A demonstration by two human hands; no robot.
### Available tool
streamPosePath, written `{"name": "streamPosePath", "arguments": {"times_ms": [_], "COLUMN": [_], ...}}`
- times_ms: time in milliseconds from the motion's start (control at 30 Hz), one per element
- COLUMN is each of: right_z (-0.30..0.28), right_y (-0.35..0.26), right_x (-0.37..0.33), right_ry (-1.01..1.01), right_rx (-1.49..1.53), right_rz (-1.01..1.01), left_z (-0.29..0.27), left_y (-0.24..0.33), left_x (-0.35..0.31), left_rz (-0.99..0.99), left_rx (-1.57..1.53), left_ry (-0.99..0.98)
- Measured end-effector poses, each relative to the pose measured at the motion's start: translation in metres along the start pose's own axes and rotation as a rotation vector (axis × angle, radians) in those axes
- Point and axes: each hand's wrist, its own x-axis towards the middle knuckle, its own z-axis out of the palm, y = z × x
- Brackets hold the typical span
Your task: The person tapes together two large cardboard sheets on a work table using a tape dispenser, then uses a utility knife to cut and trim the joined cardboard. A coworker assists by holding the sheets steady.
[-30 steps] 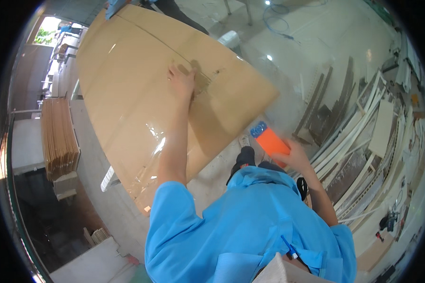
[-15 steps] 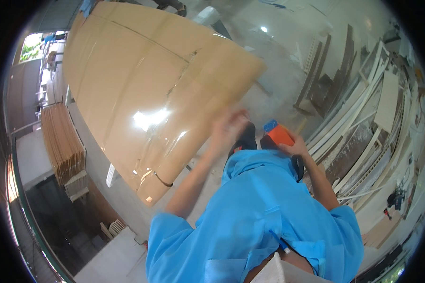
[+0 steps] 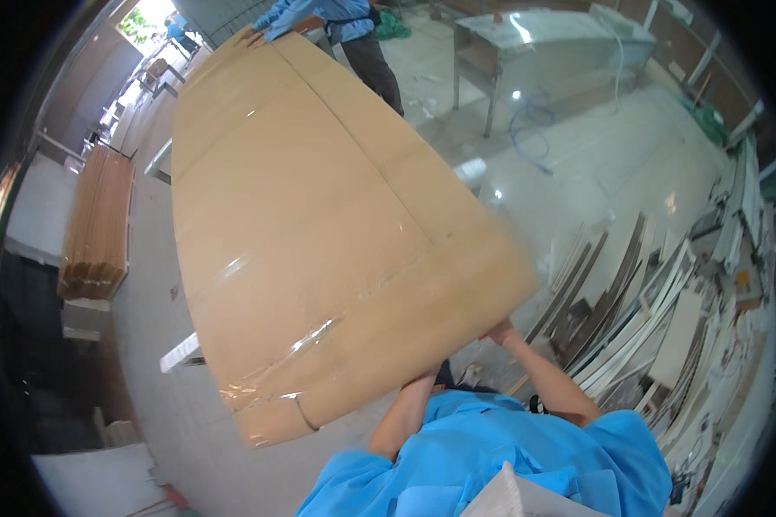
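Observation:
A long flat panel wrapped in brown cardboard [image 3: 319, 224] stretches away from me, with clear shiny tape across its near end. My left hand [image 3: 422, 377] is at the panel's near edge, its fingers hidden beneath; it appears closed on the edge. Farther right along that edge, my right hand [image 3: 498, 332] grips near the corner, its fingertips partly under the cardboard. A speck of red-orange shows beside the right hand, too small to make out. At the far end, a co-worker in a blue shirt [image 3: 358, 30] has both hands on the panel.
White supports [image 3: 181, 353] show beside the panel's left edge. Stacked brown boards [image 3: 99, 220] stand at the left. Strips and offcuts [image 3: 672, 336] pile up on the right. A table [image 3: 543, 47] stands far right, with a blue hose [image 3: 535, 138] on the floor nearby.
Both hands have come to the panel's near edge. The orange, blue-topped tool in my right hand no longer shows. My view has shifted, bringing the far end and co-worker into sight.

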Motion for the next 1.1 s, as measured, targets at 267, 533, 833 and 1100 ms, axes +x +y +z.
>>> {"name": "streamPosePath", "arguments": {"times_ms": [267,533,833,1100], "right_z": [-0.004,0.004,0.082,0.273], "right_y": [0.042,0.006,-0.087,-0.206], "right_x": [0.026,-0.080,-0.121,-0.119], "right_ry": [0.279,-0.306,-0.968,-1.284], "right_rx": [-0.550,-0.511,-0.572,-0.969], "right_rz": [-0.361,0.443,-0.172,-0.579], "left_z": [-0.027,-0.079,-0.186,-0.280], "left_y": [-0.013,-0.054,-0.112,0.042], "left_x": [0.046,0.036,-0.206,-0.465], "left_rz": [-0.049,0.068,-0.173,0.955], "left_rx": [-0.141,-0.018,-0.073,-0.448], "left_ry": [-0.057,-0.028,0.640,0.902]}}
